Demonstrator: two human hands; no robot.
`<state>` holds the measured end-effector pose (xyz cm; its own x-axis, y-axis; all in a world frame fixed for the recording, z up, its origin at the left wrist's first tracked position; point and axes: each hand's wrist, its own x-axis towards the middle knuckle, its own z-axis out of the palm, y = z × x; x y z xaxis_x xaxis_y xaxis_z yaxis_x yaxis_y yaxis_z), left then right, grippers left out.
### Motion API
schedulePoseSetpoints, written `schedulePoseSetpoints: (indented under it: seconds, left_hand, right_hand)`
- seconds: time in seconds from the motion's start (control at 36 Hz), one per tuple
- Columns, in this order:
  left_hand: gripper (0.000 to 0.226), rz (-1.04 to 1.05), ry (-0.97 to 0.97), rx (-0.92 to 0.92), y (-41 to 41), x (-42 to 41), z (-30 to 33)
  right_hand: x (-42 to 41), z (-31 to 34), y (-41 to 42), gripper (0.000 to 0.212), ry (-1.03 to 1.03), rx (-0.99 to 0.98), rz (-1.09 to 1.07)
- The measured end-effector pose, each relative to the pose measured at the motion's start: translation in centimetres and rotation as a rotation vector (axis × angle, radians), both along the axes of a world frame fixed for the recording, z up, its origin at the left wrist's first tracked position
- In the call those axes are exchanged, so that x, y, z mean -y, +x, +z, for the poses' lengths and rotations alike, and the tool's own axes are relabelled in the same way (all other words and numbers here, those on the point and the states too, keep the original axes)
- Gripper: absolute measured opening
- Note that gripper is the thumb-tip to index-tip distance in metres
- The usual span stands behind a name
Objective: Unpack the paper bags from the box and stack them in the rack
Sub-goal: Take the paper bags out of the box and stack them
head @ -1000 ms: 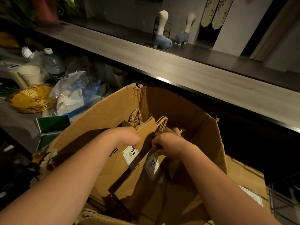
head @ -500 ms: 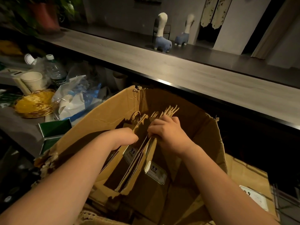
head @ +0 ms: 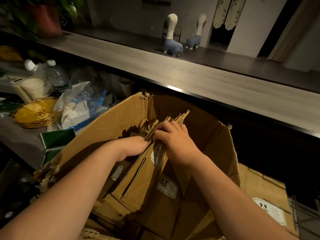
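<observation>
My right hand (head: pixel 174 144) has its fingers (head: pixel 164 129) curled over the top edge of a bunch of flat brown paper bags (head: pixel 138 179), clamping them just below their twisted paper handles (head: pixel 144 124). My left hand (head: pixel 131 148) presses against the near-left face of the same bunch, thumb side to the paper; its fingertips are tucked behind the bags, so I cannot tell whether they are closed round anything or only bracing.

The bags stand on edge, tilted, inside the open cardboard box (head: pixel 107 129), roughly in its middle and leaning toward the left wall. White price stickers show on several of them; one lower in the box reads 9.9 (head: pixel 167 185). More folded bags lie flat on the box floor near its front edge. The box rim is torn along the left flap and at the far right corner.

Just beside the box's right wall lies another brown bag (head: pixel 266 201) with a 9.9 sticker, and a wire rack (head: pixel 304 217) shows at the right edge of the view.

Beyond the box's far edge runs a long wooden counter (head: pixel 190 77), with two blue animal figurines (head: pixel 172 45) on its far side. On the lower surface to the left sit a gold wire basket (head: pixel 35 114), a paper cup (head: pixel 32 88), a water bottle (head: pixel 58 77) and crumpled plastic bags (head: pixel 81 103).
</observation>
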<state>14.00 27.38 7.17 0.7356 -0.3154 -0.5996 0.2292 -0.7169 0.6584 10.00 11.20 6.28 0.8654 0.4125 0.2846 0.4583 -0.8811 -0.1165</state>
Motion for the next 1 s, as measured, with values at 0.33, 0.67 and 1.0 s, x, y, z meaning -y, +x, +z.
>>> schedulePoseSetpoints:
  seconds: [0.33,0.67,1.0]
  left_hand:
    - [0.072,-0.247,-0.062,-0.124,0.2,-0.7,0.0]
    - [0.041,-0.073,-0.060,-0.064,1.2,-2.0,-0.4]
    - [0.052,0.151,-0.583,-0.193,2.4,-5.0,2.0]
  right_hand:
    - [0.5,-0.4,0.1,0.027,0.000,-0.048,0.025]
    - [0.7,-1.3,0.9,0.089,0.449,-0.122,-0.465]
    - [1.9,-0.2,0.7,0.086,1.675,-0.563,-0.402]
